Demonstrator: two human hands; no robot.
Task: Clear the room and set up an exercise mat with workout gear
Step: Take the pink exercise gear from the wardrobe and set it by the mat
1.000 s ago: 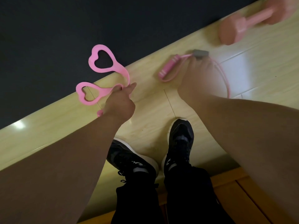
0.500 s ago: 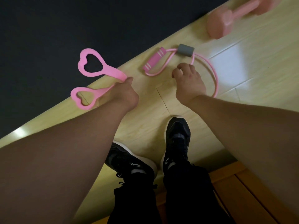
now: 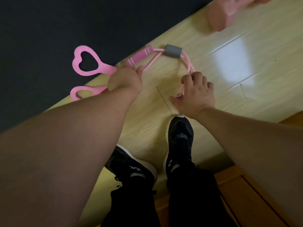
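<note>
Over pale floor beside the dark mat, a person's left hand grips a heart-looped band while the right hand curls round the figure-eight tube, best grasped fully before lifting to the far-left mat.

Pale yellow wood-look floor fills most of the view and runs diagonally from lower left to upper right. Thin seams divide it into long planks, with one fine dark seam line near the middle. A soft white patch of reflected light glares on the glossy surface at upper right. At lower right lies grooved orange-brown woodwork, with a dark shadow along its edge. The light is dim overall.
</note>
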